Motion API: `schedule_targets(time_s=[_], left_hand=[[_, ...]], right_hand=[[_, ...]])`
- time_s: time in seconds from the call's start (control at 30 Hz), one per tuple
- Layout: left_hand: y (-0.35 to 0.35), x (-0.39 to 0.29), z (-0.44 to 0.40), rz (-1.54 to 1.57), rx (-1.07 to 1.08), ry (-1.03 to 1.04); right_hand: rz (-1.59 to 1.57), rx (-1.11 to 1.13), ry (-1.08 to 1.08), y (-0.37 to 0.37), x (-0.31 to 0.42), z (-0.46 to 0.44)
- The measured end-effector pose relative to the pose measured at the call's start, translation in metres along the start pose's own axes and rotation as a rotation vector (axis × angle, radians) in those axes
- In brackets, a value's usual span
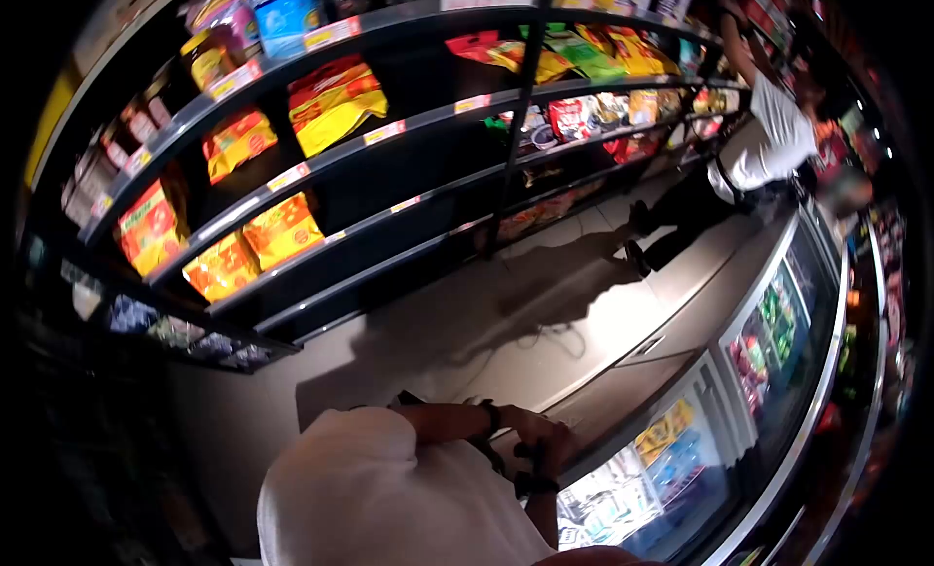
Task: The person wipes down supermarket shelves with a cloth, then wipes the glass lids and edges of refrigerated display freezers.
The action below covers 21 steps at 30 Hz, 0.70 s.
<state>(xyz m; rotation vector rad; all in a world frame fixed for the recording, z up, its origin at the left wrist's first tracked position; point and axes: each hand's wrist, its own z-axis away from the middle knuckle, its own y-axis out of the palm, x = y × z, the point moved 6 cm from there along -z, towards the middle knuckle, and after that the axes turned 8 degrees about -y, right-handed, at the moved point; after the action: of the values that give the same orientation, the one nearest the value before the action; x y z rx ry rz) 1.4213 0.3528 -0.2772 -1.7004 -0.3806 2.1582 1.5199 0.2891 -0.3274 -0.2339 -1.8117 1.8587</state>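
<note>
My left hand [532,428] reaches across from the white-sleeved arm, with a dark band [492,416] at its wrist. It is curled in close against my right hand [553,457]. Another dark band [537,484] circles the right wrist. Both hands meet in front of my body, beside the edge of a glass-topped freezer [725,449]. Shadow covers the fingers of the right hand, and whatever may lie between the two hands is too dark to make out.
Shelving [409,133] along the left carries yellow and red snack bags [336,99], jars [206,60] and price labels. Further down the aisle a person in a white shirt [778,128] stands with arms raised to the shelf. Tiled floor [457,362] runs between shelves and freezer.
</note>
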Motion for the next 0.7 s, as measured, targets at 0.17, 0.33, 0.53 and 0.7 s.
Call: schedule_targets(time_s=[0.17,0.33,0.53,0.7], left_hand=[[-0.091,0.065,0.076,0.348,-0.202,-0.218],[-0.214,0.055,0.222,0.558,-0.711,-0.411],[-0.291,-0.012,0.319,0.363,-0.83,-0.021],[-0.327,-0.006,0.373,0.005,-1.007,-0.229]], right_hand=[[-0.861,0.803,-0.374,0.052,0.102,-0.045],[-1.475,1.31,-0.096,0.055,0.248,-0.083],[-1.473,1.198,-0.295,0.045,0.343,-0.136],[-1.665,1.183,-0.582,-0.01,0.466,-0.218]])
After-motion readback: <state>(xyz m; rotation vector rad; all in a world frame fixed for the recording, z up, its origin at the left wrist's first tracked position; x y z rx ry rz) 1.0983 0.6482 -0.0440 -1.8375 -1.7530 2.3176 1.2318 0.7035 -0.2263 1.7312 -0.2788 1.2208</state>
